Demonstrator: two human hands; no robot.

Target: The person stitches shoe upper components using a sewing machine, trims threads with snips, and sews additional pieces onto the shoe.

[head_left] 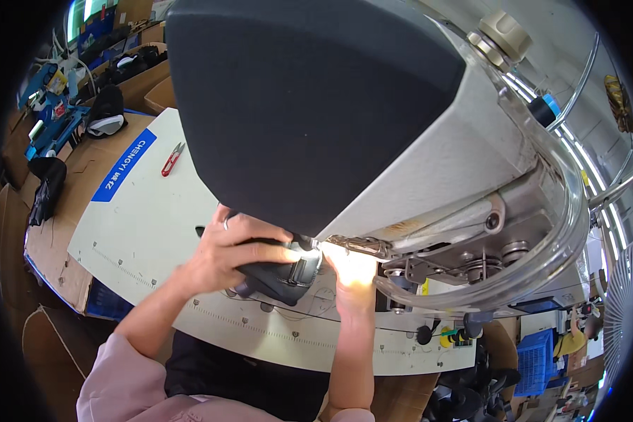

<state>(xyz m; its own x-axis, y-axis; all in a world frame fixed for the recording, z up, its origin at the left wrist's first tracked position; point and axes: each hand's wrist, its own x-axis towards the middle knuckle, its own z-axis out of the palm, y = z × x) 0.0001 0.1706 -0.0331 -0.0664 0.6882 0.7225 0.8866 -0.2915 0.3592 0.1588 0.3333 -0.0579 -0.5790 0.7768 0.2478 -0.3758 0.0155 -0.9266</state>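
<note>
Under the head of a large sewing machine [316,105], a black piece that looks like a shoe upper [278,285] lies on the pale work table. My left hand [235,246], with a ring on one finger, grips it from above and from the left, fingers reaching over its edge toward the lit needle area. A bright lamp glares on my right hand [354,273] at the other side of the piece. Its fingertips are washed out by the light and partly behind the machine head, so their hold is hidden.
Red-handled thread snips [171,160] lie on the table's [133,232] far left part. Further left are black pieces [46,184] on cardboard. A clear curved tube [534,285] rings the machine's right side. A blue crate [534,362] stands at the lower right.
</note>
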